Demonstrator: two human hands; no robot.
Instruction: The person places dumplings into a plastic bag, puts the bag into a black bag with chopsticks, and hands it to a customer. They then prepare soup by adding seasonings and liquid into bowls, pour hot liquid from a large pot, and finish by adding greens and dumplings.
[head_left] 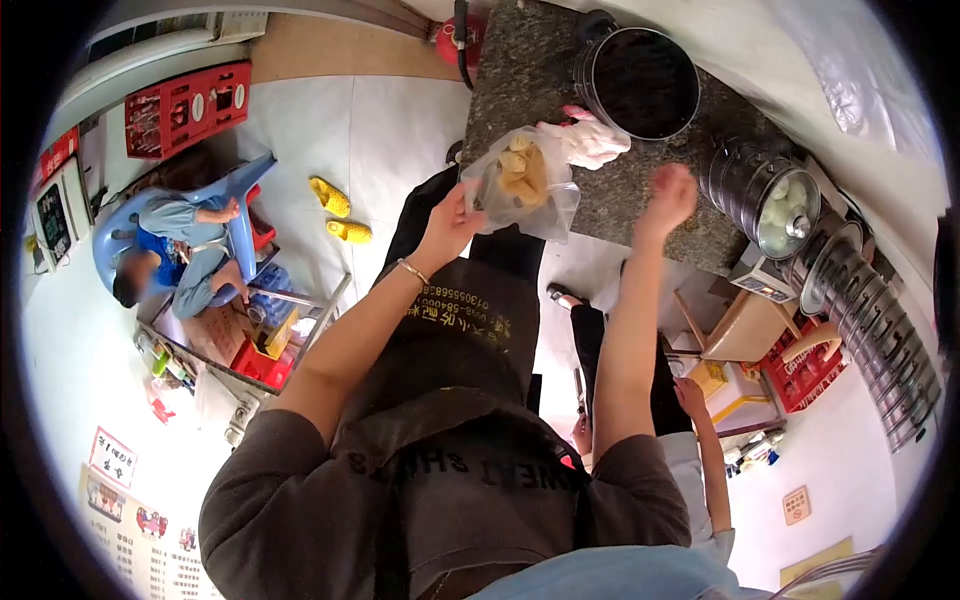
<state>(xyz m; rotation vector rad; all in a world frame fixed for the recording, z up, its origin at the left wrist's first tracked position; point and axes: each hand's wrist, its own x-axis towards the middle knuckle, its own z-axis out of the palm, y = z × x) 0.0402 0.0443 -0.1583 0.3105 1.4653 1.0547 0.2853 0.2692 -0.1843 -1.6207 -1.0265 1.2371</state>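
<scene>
My left hand (455, 220) grips the edge of a clear plastic bag (555, 212) in front of my body. Inside the bag sit several pale yellowish pieces of food (522, 175), perhaps buns or dumplings. My right hand (672, 195) hovers over the dark speckled counter (610, 195), apart from the bag, its fingers curled closed. Whatever it may hold is hidden. Just past the bag lies a crumpled white and pink plastic bundle (590, 140). Behind it stands a round pot (645, 82) with a dark inside.
To the right are a lidded metal steamer (785, 215) with pale round food and a tall stack of steamer rings (870, 325). A person sits on a blue chair (115, 225) at left, near yellow slippers (340, 215). Another person's arm (708, 450) shows beside me at right.
</scene>
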